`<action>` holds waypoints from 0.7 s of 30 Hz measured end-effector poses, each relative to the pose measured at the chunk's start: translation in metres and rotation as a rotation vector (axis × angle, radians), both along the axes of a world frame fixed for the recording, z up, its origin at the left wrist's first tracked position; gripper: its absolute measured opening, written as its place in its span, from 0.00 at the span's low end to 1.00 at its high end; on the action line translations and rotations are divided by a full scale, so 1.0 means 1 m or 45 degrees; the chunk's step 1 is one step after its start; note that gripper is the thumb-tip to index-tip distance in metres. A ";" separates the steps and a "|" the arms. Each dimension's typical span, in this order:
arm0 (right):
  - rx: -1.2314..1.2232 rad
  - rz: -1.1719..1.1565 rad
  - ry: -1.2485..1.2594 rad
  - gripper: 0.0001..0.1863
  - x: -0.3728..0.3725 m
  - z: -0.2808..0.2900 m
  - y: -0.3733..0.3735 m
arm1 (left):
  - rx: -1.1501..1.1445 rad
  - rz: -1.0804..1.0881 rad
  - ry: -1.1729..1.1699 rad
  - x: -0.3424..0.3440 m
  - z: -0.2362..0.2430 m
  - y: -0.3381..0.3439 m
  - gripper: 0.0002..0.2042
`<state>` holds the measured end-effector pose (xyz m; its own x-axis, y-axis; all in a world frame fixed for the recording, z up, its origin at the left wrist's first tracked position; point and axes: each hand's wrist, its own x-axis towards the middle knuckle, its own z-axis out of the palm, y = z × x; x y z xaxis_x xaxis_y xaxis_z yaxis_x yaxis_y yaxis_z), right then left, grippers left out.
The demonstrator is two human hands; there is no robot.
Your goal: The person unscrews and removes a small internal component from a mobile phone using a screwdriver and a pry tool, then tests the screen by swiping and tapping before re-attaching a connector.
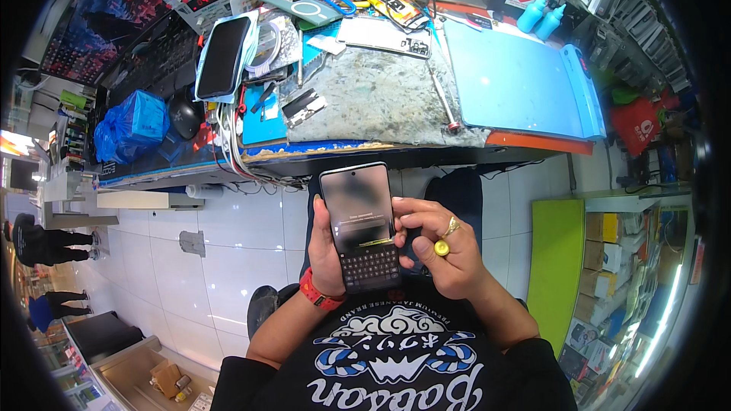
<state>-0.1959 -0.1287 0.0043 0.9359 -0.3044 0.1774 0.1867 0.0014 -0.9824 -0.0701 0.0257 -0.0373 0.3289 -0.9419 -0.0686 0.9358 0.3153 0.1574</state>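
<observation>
Head view: left hand (327, 250) clasps the phone (356, 209) beside the tabletop (365, 95); likely light, stiff, slippery, breakable, best held by its sides. Right hand (451, 250) half-curls, loosely parted, contact uncertain.

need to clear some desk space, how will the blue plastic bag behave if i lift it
The blue plastic bag will likely crinkle and give, since its film looks wrinkled and gathered. Its boxy right part may stay stiffer, suggesting firm contents.

Mat (358, 106): grey, stained
Screwdriver (443, 98): red-ended, lying on the mat
Panel (518, 80): flat, blue, right of mat
Bottles (531, 15): two, light blue
Bag (135, 125): blue plastic, beside black mouse (185, 116)
</observation>
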 end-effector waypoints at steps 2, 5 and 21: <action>-0.026 0.003 -0.003 0.10 0.001 0.000 0.000 | -0.006 0.034 0.031 0.000 0.002 -0.001 0.48; -0.071 -0.004 -0.035 0.10 0.001 -0.004 -0.002 | -0.005 0.026 0.019 0.001 0.001 -0.001 0.47; 0.007 -0.008 -0.012 0.10 0.000 -0.009 0.000 | 0.034 0.029 -0.033 -0.001 0.004 0.000 0.47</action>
<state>-0.1958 -0.1287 -0.0046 0.9321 -0.3115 0.1845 0.1960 0.0056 -0.9806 -0.0710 0.0254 -0.0328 0.3521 -0.9321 -0.0849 0.9240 0.3317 0.1901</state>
